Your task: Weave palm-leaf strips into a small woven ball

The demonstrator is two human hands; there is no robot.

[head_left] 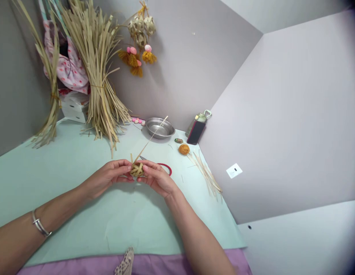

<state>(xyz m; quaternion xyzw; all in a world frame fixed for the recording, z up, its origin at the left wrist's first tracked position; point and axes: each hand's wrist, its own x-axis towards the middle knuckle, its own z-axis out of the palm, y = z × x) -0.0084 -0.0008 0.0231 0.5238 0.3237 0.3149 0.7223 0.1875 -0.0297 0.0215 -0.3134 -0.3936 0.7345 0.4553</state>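
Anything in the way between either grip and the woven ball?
Nothing visible: the left grip and right grip both touch the woven ball directly. The red-handled scissors, partly hidden, lie beyond the right grip.

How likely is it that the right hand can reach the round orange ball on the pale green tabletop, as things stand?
Probably yes: the round orange ball lies beyond the right hand, and nothing tall appears between them. That hand would probably need to release the small tan woven-strip piece first.
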